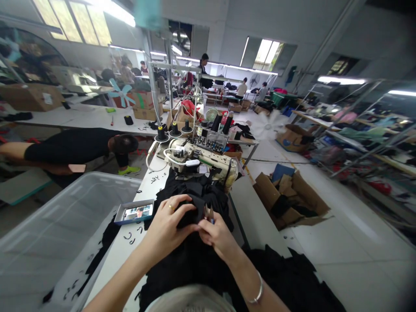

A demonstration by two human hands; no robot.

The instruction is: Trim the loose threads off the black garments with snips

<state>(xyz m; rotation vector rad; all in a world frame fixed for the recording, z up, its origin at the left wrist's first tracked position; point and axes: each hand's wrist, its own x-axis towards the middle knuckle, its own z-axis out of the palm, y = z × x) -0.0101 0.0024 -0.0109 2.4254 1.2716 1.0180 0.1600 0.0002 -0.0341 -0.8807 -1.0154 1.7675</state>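
Ahead, I see a sewing machine [212, 160], leftward a tub [48, 221]; left hand [175, 218] pinches cloth [191, 186], right hand [218, 236] grips snips [211, 216].

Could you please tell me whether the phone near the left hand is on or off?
On: the phone has a lit screen showing a picture.

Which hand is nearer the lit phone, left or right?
Left. The left hand is just right of the phone, gripping black cloth; the right hand is farther right, holding small snips.
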